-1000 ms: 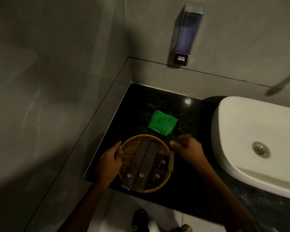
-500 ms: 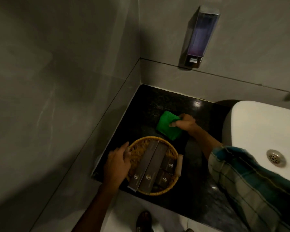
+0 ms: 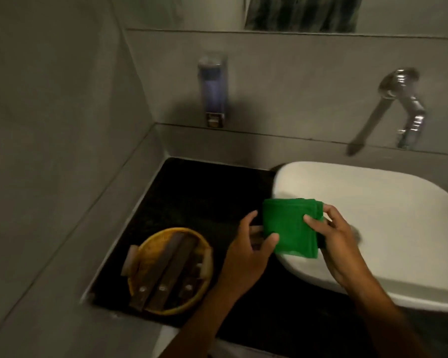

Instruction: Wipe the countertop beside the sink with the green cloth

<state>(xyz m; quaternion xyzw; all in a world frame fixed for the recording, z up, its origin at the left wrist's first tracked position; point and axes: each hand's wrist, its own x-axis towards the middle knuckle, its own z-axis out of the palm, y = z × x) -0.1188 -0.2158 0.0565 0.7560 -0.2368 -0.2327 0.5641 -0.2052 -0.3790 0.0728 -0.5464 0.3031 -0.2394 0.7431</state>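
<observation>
The folded green cloth (image 3: 287, 226) is lifted off the black countertop (image 3: 197, 197) and hangs over the left rim of the white sink (image 3: 373, 202). My left hand (image 3: 248, 249) grips its lower left corner between thumb and fingers. My right hand (image 3: 331, 236) pinches its right edge. The dark speckled countertop lies to the left of the sink, in the corner of the grey walls.
A round wicker basket (image 3: 207, 272) with several dark flat packets sits at the countertop's front left. A soap dispenser (image 3: 213, 89) hangs on the back wall, and a chrome tap (image 3: 404, 104) juts out above the sink. The countertop's front edge drops to the floor.
My right hand picked the cloth off the countertop and brought it toward the sink. My left hand left the basket and took hold of the cloth. The view tilted up.
</observation>
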